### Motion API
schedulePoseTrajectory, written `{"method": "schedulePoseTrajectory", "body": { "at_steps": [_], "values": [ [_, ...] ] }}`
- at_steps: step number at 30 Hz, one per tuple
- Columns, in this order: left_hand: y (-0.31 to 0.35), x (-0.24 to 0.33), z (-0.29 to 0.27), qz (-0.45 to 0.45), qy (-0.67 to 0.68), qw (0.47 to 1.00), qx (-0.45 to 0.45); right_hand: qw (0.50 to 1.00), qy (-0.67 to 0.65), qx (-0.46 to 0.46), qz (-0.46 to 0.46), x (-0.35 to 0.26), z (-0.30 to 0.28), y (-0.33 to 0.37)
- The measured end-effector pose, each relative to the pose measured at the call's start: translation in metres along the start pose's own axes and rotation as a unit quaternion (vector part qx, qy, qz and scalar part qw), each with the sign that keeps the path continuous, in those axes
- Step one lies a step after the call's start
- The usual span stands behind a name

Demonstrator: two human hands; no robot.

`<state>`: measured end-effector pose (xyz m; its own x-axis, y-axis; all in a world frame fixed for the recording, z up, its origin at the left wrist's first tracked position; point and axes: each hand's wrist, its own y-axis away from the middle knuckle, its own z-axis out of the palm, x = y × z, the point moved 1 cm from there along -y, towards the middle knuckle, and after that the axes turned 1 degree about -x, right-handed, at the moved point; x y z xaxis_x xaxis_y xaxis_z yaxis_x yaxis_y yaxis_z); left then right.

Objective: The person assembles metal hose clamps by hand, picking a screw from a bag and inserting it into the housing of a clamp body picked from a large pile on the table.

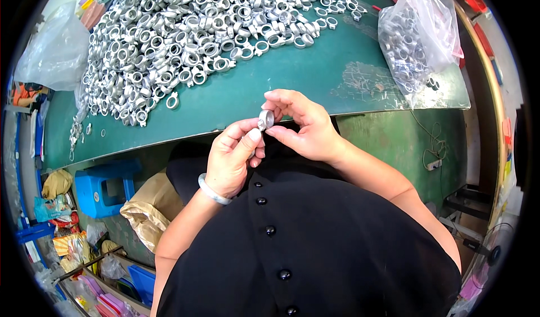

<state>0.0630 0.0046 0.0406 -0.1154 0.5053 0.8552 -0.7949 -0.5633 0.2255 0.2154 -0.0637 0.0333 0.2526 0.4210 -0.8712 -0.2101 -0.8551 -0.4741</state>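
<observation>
A small silver metal ring with a projecting lug (pixel 266 118) is held up between my two hands, just off the near edge of the table. My left hand (pixel 233 151), with a pale bangle on its wrist, pinches the ring's lug side between thumb and forefinger. On the other side my right hand (pixel 306 126) curls about the ring, its thumb at the lower rim and a finger behind it; the index finger is raised. Beyond my hands a large pile of similar metal rings (pixel 185 36) covers the far left and middle of the table.
The green table (pixel 304 72) has a worn patch at right. A clear plastic bag of rings (pixel 413 41) stands at its right end; another plastic bag (pixel 53 50) hangs at the left. Below are a blue stool (pixel 93 187), a brown sack (pixel 147 216) and a cable (pixel 436 142).
</observation>
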Motion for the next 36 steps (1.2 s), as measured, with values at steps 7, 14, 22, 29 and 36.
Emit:
{"method": "schedulePoseTrajectory", "body": {
  "at_steps": [7, 14, 22, 29, 36],
  "values": [
    [0.0, 0.0, -0.001, -0.017, 0.022, 0.999, 0.017, 0.977, -0.189, -0.022, 0.099, 0.001, -0.001, 0.001],
    [-0.001, 0.0, -0.001, -0.018, 0.009, 1.0, 0.016, 0.968, -0.217, -0.015, 0.128, -0.001, -0.001, 0.001],
    [0.0, 0.0, -0.003, -0.028, 0.009, 1.0, 0.009, 0.899, -0.378, -0.045, 0.216, 0.006, -0.011, 0.0],
    [-0.001, 0.001, -0.003, -0.038, 0.002, 0.999, 0.011, 0.846, -0.471, -0.06, 0.242, 0.005, -0.012, 0.0],
    [-0.001, 0.001, -0.002, -0.048, 0.03, 0.998, 0.017, 0.761, -0.588, -0.109, 0.251, 0.017, -0.016, 0.003]
  ]
}}
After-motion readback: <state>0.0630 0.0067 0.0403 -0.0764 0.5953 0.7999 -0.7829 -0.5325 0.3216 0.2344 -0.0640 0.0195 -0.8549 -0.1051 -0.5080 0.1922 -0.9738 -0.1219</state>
